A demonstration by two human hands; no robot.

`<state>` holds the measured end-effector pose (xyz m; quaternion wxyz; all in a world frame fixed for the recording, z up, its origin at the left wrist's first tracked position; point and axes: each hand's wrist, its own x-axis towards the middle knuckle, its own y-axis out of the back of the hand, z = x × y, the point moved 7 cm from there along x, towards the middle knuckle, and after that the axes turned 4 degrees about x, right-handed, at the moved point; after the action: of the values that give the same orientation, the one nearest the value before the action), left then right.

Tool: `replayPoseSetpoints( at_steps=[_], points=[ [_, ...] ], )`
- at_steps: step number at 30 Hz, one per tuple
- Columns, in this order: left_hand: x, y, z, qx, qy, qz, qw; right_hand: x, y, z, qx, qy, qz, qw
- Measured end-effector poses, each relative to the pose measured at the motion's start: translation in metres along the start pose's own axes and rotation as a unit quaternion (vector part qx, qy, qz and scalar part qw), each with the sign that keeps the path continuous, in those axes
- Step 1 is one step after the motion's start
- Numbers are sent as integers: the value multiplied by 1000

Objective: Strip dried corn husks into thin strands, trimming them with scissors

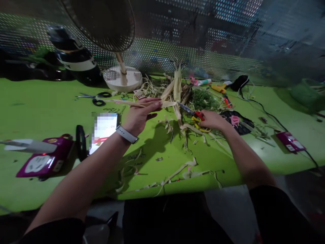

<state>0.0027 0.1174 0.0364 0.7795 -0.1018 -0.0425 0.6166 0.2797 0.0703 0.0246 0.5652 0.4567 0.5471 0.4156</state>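
Observation:
My left hand (pixel 142 113) pinches a pale, dry leaf strip (pixel 168 104) that looks like corn husk. Its loose end trails out to the left past my wrist. In my right hand (pixel 212 119) is a pair of scissors (pixel 187 109) with red and yellow handles. The blades point left, and their tips meet the husk strip or lie right beside it. Just behind the tips stands a bundle of husk (pixel 178 84), frayed at the top, with pieces hanging down toward me. Whether the blades are closed on the strip I cannot tell.
Black-handled scissors (pixel 98 98), a lit phone (pixel 104 130) and a purple box (pixel 47 159) lie to the left. A fan (pixel 122 78) and a dark bottle (pixel 78 62) stand behind. Green fibres (pixel 205 99), a yellow glue gun (pixel 218 88) and another purple box (pixel 290 141) with a cable are at right.

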Motion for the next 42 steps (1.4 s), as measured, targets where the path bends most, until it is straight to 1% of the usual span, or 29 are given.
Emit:
replayPoseSetpoints(
  at_steps=[3, 4, 6, 8, 10, 11, 13, 15, 18, 21, 24, 28, 30, 36, 39, 42],
  points=[
    [1, 2, -5, -17, 7, 26, 999, 1, 0, 5, 40, -18, 17, 999],
    [1, 3, -8, -29, 10, 35, 999, 1, 2, 9, 66, -33, 32, 997],
    [3, 6, -12, -60, 13, 52, 997, -2, 5, 17, 153, -43, 70, 985],
    [4, 8, -15, -86, 9, 76, 993, -6, 8, 20, 259, -26, 102, 960],
    [2, 9, -14, -98, -6, 99, 990, -12, 7, 14, 330, 6, 98, 939],
    [1, 9, -13, -97, -16, 107, 989, -15, 6, 7, 345, 23, 86, 934],
    [-2, 6, -8, -89, -38, 110, 989, -25, 5, -11, 335, 59, 60, 938],
    [-6, 4, -3, -86, -59, 111, 988, -35, 5, -30, 290, 77, 47, 953],
    [-8, 2, 1, -91, -79, 117, 986, -46, 6, -49, 246, 77, 47, 965],
    [-9, -1, -1, -84, -82, 112, 987, -50, 6, -60, 251, 76, 45, 964],
    [-12, -8, -6, -84, -80, 92, 989, -50, 6, -66, 271, 86, 46, 958],
    [-20, -22, -10, -92, -75, 60, 991, -52, 7, -70, 309, 113, 70, 942],
    [-24, -26, -11, -93, -74, 51, 992, -53, 6, -72, 321, 122, 73, 936],
    [-27, -29, -16, -101, -64, 45, 992, -52, 2, -72, 338, 132, 70, 929],
    [-27, -31, -21, -117, -40, 38, 992, -51, 0, -72, 342, 136, 73, 927],
    [-27, -31, -25, -129, -19, 43, 991, -51, 0, -72, 339, 132, 74, 929]
  ],
)
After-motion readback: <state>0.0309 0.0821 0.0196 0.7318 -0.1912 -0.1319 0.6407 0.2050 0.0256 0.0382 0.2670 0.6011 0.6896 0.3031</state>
